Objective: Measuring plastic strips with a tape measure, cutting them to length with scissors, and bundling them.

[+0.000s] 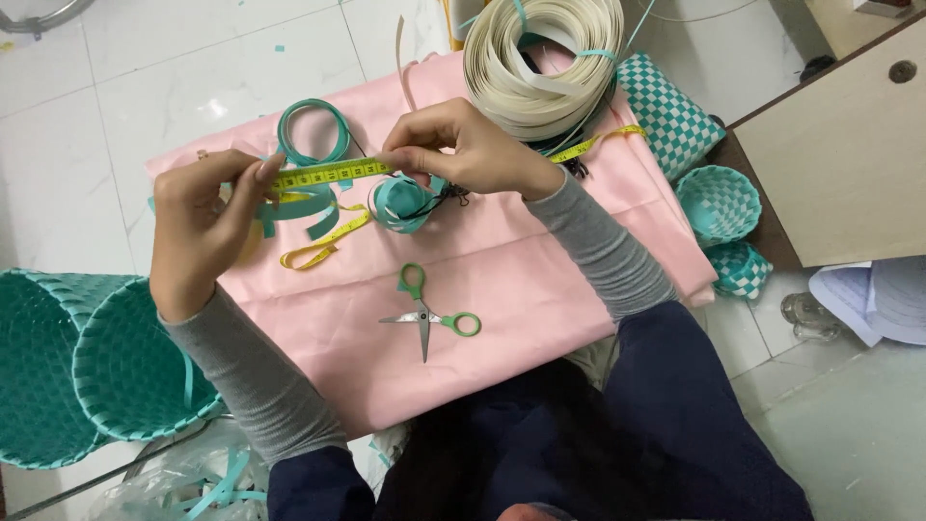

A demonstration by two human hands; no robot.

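The person sat over a pale pink cloth [502, 280] spread on the white tiled floor, and both hands were pinched on a yellow flexible measuring tape [328, 175] stretched taut between them above the cloth. The left hand [198, 227] gripped one end between thumb and fingers, together with a flat teal plastic strip [307, 205] that ran just under the tape; the right hand [463, 150] nipped the tape with its fingertips, and the rest of the tape trailed off to the right under a big coil of cream-coloured flat strapping [540, 58]. A loose yellow loop of tape lay on the cloth below the left hand. Beside the hands lay a small ring of teal strip [313, 130] and a crumpled teal bundle [405, 205], and nearer the person a pair of green-handled scissors [424, 314], blades closed. At the far left stood two large woven teal baskets [87, 371], one pressed against the other; I could not see anything in them. On the right, by a beige cupboard [849, 154], a small round teal woven basket [719, 201] sat between two teal-and-white chequered woven pieces [670, 116], and its hollow looked bare.
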